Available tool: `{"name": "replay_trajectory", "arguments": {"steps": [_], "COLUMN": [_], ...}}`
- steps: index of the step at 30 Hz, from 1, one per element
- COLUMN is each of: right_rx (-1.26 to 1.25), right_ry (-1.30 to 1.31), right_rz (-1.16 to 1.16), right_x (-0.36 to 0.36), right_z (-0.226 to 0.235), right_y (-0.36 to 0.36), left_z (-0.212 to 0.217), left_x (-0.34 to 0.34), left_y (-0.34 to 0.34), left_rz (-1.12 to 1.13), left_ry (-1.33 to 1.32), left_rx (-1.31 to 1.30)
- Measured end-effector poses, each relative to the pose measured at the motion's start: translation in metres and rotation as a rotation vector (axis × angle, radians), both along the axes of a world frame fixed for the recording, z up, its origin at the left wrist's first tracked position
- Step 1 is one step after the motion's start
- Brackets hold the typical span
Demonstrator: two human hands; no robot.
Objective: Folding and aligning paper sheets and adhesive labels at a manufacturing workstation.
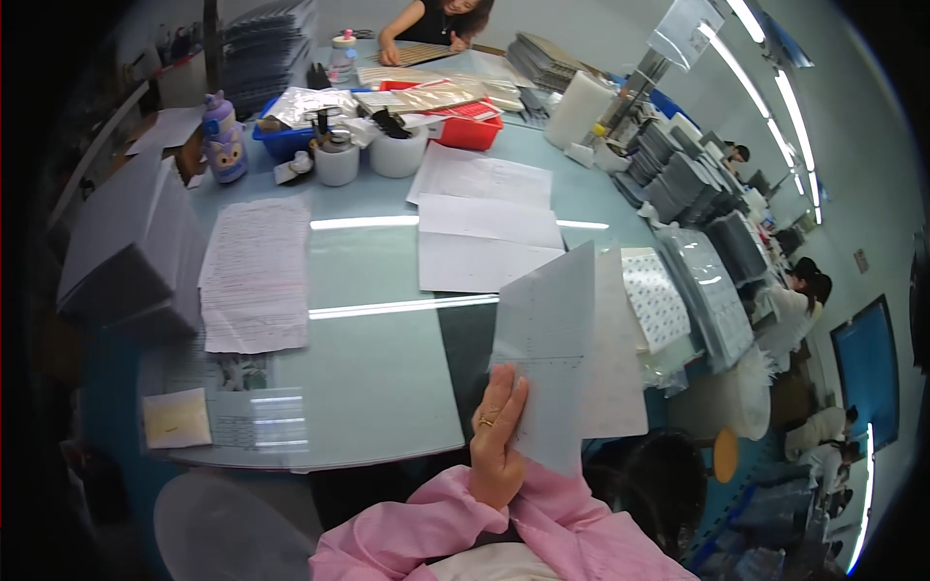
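Note:
A white sheet of paper with faint print (545, 339) stands tilted over the near right edge of the glass-topped table. My left hand (499, 436) grips its lower left edge, the fingers lying against the printed face. My right forearm, in a pink sleeve (581, 523), reaches up behind the left wrist; the right hand itself is hidden by the sheet and the left hand. Just right of the sheet is another pale paper (613, 358), partly covered by it. Two creased white sheets (484, 232) lie beyond on the table.
A handwritten page (257, 276) lies at left, near a stack of white paper (136, 242). White tubs (397, 153), a blue basket (281, 143), a red basket (470, 133) and a purple bottle (225, 140) stand farther back. A co-worker (436, 24) sits opposite. Bagged sheets (705, 290) line the right.

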State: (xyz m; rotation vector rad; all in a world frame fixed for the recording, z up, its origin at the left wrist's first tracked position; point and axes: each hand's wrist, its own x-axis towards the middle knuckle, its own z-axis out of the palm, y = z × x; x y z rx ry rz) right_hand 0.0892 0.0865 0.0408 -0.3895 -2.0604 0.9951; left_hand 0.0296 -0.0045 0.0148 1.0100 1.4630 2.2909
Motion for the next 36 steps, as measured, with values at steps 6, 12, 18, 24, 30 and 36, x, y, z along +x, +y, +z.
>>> {"name": "replay_trajectory", "arguments": {"steps": [6, 12, 18, 24, 30, 36], "right_rx": [0.759, 1.485, 1.722, 1.877, 2.252, 2.632], "right_ry": [-0.530, -1.008, -1.168, -1.262, -1.365, -1.443], "right_rz": [-0.496, -0.948, -0.972, -0.920, -0.968, -1.080], "right_x": [0.020, -0.035, -0.039, -0.028, -0.006, 0.015], "right_z": [0.007, -0.033, -0.053, -0.073, -0.082, -0.089], "right_y": [0.012, -0.052, -0.059, -0.067, -0.062, -0.048], "left_z": [0.012, 0.015, 0.007, 0.004, 0.004, 0.004], "left_x": [0.007, 0.010, 0.010, 0.008, 0.009, 0.009], "left_y": [0.001, -0.001, -0.003, -0.004, -0.003, -0.004], "left_rz": [-0.004, 0.001, 0.033, 0.050, 0.055, 0.062], "left_ry": [0.242, 0.208, 0.187, 0.142, 0.128, 0.127], "left_rx": [-0.229, -0.222, -0.210, -0.193, -0.196, -0.199]}}
